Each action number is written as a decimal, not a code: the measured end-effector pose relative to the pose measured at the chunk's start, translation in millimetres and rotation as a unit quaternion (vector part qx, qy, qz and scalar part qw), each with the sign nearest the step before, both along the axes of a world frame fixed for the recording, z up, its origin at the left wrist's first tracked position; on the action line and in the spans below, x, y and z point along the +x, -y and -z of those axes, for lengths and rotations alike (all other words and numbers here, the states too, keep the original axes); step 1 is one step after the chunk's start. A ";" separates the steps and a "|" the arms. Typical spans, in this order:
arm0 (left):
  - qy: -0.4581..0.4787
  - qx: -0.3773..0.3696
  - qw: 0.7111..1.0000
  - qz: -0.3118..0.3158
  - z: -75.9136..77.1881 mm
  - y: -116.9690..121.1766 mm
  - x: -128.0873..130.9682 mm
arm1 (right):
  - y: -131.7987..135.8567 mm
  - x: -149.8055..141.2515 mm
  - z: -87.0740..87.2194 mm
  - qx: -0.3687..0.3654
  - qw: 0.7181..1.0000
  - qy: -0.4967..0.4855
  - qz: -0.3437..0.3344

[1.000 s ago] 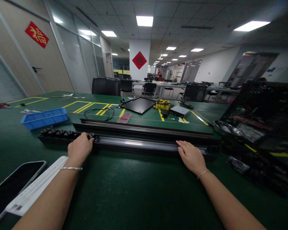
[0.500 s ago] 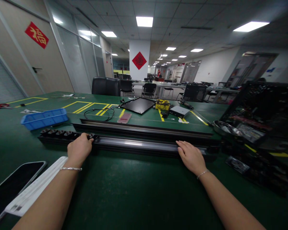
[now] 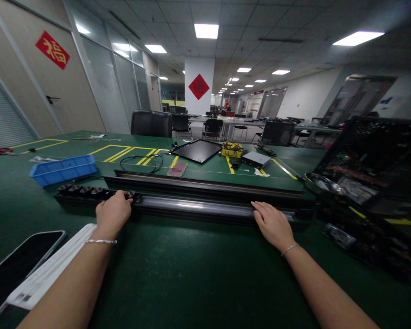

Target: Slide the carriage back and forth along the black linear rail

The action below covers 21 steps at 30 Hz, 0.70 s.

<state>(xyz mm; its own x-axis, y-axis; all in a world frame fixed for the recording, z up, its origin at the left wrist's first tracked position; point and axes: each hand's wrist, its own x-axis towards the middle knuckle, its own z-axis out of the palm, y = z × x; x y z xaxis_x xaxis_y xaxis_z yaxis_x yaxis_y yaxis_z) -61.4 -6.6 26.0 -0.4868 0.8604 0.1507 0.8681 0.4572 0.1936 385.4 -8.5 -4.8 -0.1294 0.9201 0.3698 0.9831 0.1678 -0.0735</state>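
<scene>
Both of my hands rest on a long black rail (image 3: 192, 204) lying across the tabletop (image 3: 178, 278).
I see the left hand (image 3: 113, 212) curled over the rail beside a row of black blocks (image 3: 84, 189) at its left end; its fingertips are hidden, so I cannot tell whether they clamp anything, while the right hand (image 3: 273, 225) has its fingers stretched out over the rail's right part, a second black bar (image 3: 205, 184) lies just behind, a blue bin (image 3: 64, 171) sits beyond the blocks, and a phone (image 3: 23, 256) lies at my near left.
</scene>
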 end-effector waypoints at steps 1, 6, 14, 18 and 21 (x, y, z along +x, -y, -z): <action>-0.002 0.002 1.000 0.001 -0.6 0.7 1.0 | 0.0 -0.1 0.1 0.002 1.000 0.001 -0.001; -0.002 0.000 1.000 0.005 -0.9 1.2 1.2 | -0.2 0.0 0.5 0.001 1.000 0.005 0.004; -0.004 0.004 1.000 0.011 0.5 0.3 -1.0 | 0.4 -0.1 -0.4 0.000 1.000 0.005 0.004; -0.005 -0.003 1.000 0.008 -1.5 1.1 1.1 | -0.7 0.9 0.6 -0.002 1.000 0.000 0.000; -0.005 -0.002 1.000 0.012 -1.7 1.1 0.8 | -1.4 1.6 1.5 -0.004 1.000 -0.001 0.000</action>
<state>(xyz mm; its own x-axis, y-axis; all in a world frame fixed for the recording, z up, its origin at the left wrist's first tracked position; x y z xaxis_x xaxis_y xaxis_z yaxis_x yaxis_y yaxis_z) -60.7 -7.7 27.6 -0.4651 0.8721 0.1521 0.8804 0.4377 0.1827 387.0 -7.1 -6.3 -0.1290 0.9230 0.3625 0.9829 0.1676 -0.0768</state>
